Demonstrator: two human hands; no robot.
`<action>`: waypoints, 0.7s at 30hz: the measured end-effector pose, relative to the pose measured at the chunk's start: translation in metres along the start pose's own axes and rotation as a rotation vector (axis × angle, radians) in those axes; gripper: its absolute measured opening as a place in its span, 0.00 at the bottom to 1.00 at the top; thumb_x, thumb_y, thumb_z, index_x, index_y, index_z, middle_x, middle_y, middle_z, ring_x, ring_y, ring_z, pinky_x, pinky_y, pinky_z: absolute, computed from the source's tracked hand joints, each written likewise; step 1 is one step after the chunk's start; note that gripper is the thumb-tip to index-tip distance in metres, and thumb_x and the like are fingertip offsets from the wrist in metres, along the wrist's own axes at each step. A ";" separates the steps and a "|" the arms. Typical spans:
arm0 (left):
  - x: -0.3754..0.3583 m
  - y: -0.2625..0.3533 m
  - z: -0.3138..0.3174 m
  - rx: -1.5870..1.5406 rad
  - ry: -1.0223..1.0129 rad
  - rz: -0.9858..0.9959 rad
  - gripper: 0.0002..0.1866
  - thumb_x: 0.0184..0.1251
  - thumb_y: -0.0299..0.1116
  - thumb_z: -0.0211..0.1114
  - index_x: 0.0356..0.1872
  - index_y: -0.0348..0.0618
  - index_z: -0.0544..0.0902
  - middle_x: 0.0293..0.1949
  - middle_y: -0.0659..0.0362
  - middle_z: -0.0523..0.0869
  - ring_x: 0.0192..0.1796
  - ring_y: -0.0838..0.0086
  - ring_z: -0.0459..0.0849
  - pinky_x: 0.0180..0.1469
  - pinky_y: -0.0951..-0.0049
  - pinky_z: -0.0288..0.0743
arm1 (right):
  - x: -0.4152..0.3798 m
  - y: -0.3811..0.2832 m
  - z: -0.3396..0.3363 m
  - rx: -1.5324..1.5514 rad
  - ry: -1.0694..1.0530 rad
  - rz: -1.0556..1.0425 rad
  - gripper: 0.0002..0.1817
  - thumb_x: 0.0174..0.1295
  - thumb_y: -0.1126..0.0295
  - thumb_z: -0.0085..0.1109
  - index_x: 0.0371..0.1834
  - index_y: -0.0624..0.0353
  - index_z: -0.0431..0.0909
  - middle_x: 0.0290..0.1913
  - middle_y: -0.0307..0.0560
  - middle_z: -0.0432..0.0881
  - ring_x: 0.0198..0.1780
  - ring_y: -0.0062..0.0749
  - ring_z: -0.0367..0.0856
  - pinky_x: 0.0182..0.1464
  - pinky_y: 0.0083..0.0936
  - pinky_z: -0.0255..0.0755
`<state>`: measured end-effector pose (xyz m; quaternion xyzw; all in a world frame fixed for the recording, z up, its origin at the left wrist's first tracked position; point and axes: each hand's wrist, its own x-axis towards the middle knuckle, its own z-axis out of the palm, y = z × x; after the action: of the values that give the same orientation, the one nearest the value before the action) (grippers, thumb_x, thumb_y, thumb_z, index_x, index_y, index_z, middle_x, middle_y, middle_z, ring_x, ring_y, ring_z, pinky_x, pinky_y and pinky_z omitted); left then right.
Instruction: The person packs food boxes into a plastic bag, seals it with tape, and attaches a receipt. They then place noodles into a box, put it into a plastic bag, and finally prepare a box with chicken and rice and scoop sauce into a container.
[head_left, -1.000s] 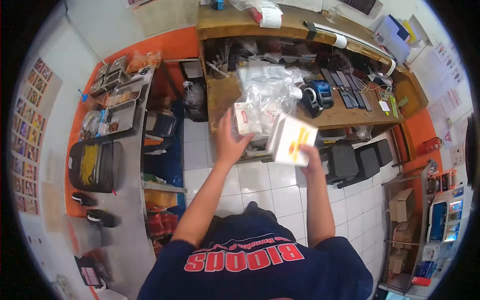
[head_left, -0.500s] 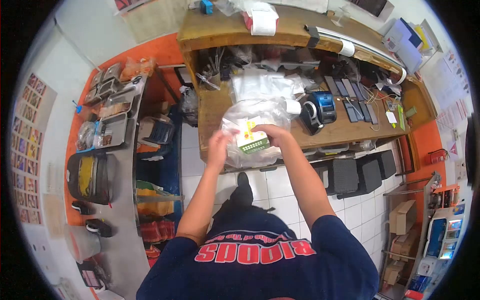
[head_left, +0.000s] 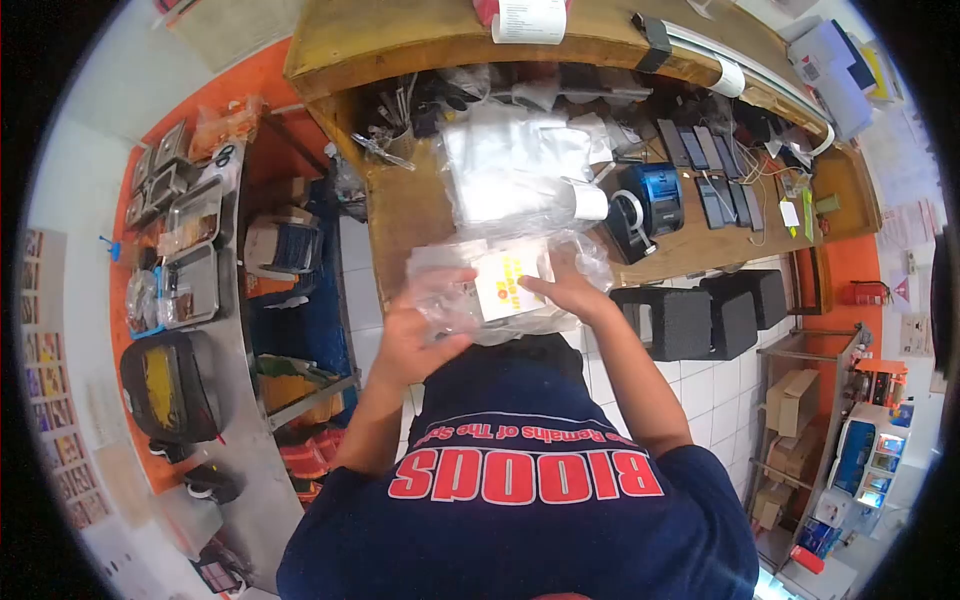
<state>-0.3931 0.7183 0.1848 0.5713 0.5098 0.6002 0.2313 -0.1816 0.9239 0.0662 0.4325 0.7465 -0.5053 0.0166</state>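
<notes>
A small box point(head_left: 507, 284) with a white top and yellow-red print lies amid a clear plastic bag point(head_left: 440, 287) at the counter's front edge. My right hand point(head_left: 572, 290) grips the box's right side, thumb on the top and fingers partly lost in the plastic. At the left, my left hand point(head_left: 415, 335) is open and slightly blurred, its thumb well apart from the fingers. Those fingertips reach over the bag to the left edge of the box. Folds of plastic surround the box and cover its lower sides.
Behind the bag, a stack of clear plastic bags point(head_left: 505, 165) rests on the wooden counter point(head_left: 400, 215). A white paper roll point(head_left: 590, 203), a blue-black printer point(head_left: 650, 205) and several phones point(head_left: 715, 200) stand to the right. Metal trays point(head_left: 195, 285) line the left table.
The box has turned so its green side no longer shows. My left hand has spread its fingers and thumb. My body and view have moved closer to the counter.
</notes>
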 end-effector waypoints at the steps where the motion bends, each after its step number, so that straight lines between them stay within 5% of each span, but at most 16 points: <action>1: -0.011 -0.019 -0.011 -0.089 0.073 -0.061 0.09 0.65 0.34 0.69 0.39 0.39 0.85 0.52 0.53 0.84 0.58 0.63 0.80 0.59 0.65 0.73 | -0.005 0.017 -0.011 -0.019 0.057 -0.164 0.44 0.65 0.53 0.66 0.75 0.73 0.61 0.71 0.63 0.72 0.68 0.46 0.74 0.71 0.37 0.68; 3: -0.032 -0.056 -0.027 -0.388 0.341 -0.125 0.11 0.70 0.37 0.64 0.38 0.40 0.86 0.48 0.55 0.84 0.54 0.66 0.81 0.56 0.67 0.74 | -0.073 -0.048 -0.066 0.299 -0.013 -0.089 0.32 0.67 0.55 0.63 0.67 0.69 0.74 0.63 0.59 0.81 0.60 0.43 0.81 0.65 0.34 0.73; 5: -0.067 -0.117 -0.045 -0.594 0.525 -0.134 0.12 0.72 0.39 0.62 0.40 0.41 0.86 0.47 0.56 0.84 0.52 0.69 0.81 0.54 0.68 0.74 | -0.085 -0.005 -0.089 0.748 0.152 -0.060 0.22 0.69 0.57 0.60 0.56 0.65 0.83 0.54 0.55 0.86 0.54 0.38 0.84 0.58 0.31 0.76; 6: -0.098 -0.162 -0.057 -0.299 0.641 -0.404 0.13 0.74 0.39 0.60 0.44 0.41 0.84 0.47 0.56 0.83 0.53 0.69 0.81 0.55 0.66 0.75 | -0.075 0.023 -0.089 0.756 0.152 -0.055 0.22 0.69 0.57 0.60 0.56 0.65 0.83 0.54 0.55 0.86 0.54 0.38 0.84 0.58 0.31 0.76; 7: -0.116 -0.184 -0.062 0.010 0.740 -0.665 0.14 0.75 0.39 0.58 0.49 0.41 0.83 0.47 0.56 0.83 0.54 0.69 0.80 0.57 0.64 0.75 | -0.060 0.057 -0.082 0.769 0.378 0.024 0.20 0.70 0.58 0.60 0.55 0.63 0.82 0.56 0.54 0.85 0.54 0.36 0.83 0.58 0.32 0.76; 8: -0.110 -0.176 -0.047 -0.037 0.633 -0.789 0.15 0.76 0.39 0.57 0.53 0.41 0.81 0.48 0.55 0.82 0.54 0.67 0.81 0.58 0.62 0.75 | -0.045 0.084 -0.070 0.775 0.606 0.104 0.19 0.70 0.59 0.59 0.55 0.61 0.82 0.58 0.53 0.84 0.55 0.34 0.83 0.58 0.33 0.76; 9: -0.103 -0.169 -0.032 -0.087 0.521 -0.909 0.17 0.76 0.39 0.57 0.58 0.40 0.78 0.49 0.55 0.82 0.54 0.66 0.81 0.59 0.60 0.76 | -0.034 0.093 -0.054 0.781 0.610 0.107 0.19 0.70 0.59 0.59 0.55 0.61 0.82 0.58 0.53 0.84 0.55 0.34 0.83 0.58 0.33 0.76; 11: -0.151 -0.237 -0.008 0.005 0.142 -0.870 0.20 0.74 0.38 0.59 0.61 0.40 0.75 0.50 0.52 0.82 0.54 0.59 0.81 0.61 0.58 0.75 | -0.011 0.098 -0.010 0.867 0.373 0.232 0.21 0.72 0.58 0.56 0.61 0.61 0.78 0.61 0.51 0.82 0.57 0.33 0.81 0.61 0.35 0.74; 14: -0.227 -0.350 0.018 0.539 -0.011 -0.210 0.23 0.70 0.37 0.63 0.63 0.40 0.74 0.51 0.50 0.82 0.54 0.56 0.82 0.61 0.58 0.75 | 0.031 0.139 0.047 0.498 0.338 -0.063 0.29 0.71 0.55 0.60 0.68 0.62 0.73 0.62 0.48 0.80 0.62 0.36 0.77 0.69 0.34 0.65; 15: -0.211 -0.329 0.015 0.542 -0.014 -0.209 0.23 0.70 0.37 0.63 0.63 0.40 0.74 0.51 0.50 0.82 0.54 0.56 0.82 0.61 0.58 0.75 | 0.043 0.139 0.049 0.499 0.299 -0.038 0.30 0.72 0.55 0.60 0.71 0.62 0.71 0.63 0.49 0.79 0.63 0.35 0.77 0.68 0.33 0.66; 17: -0.149 -0.250 0.009 0.449 -0.215 -0.571 0.29 0.65 0.36 0.67 0.66 0.40 0.73 0.54 0.46 0.82 0.57 0.52 0.81 0.62 0.56 0.73 | 0.053 0.145 0.047 0.504 0.266 -0.014 0.32 0.72 0.55 0.59 0.74 0.62 0.68 0.65 0.49 0.79 0.64 0.35 0.77 0.68 0.32 0.67; 19: -0.139 -0.235 0.001 0.471 -0.278 -0.561 0.31 0.64 0.37 0.68 0.67 0.39 0.72 0.56 0.45 0.82 0.58 0.52 0.81 0.62 0.55 0.73 | 0.042 0.149 0.043 1.121 0.112 0.219 0.29 0.73 0.58 0.59 0.73 0.62 0.71 0.65 0.50 0.79 0.63 0.33 0.79 0.64 0.30 0.71; 21: -0.130 -0.217 -0.005 0.489 -0.339 -0.558 0.33 0.63 0.38 0.69 0.68 0.38 0.71 0.57 0.44 0.81 0.59 0.52 0.81 0.62 0.55 0.73 | 0.019 0.132 0.026 0.958 0.139 0.215 0.26 0.73 0.63 0.58 0.72 0.62 0.72 0.65 0.51 0.79 0.62 0.34 0.80 0.62 0.30 0.74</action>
<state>-0.4330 0.6856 -0.0632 0.5401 0.7275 0.2730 0.3233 -0.1170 0.9315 -0.0528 0.4988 0.3810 -0.7570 -0.1818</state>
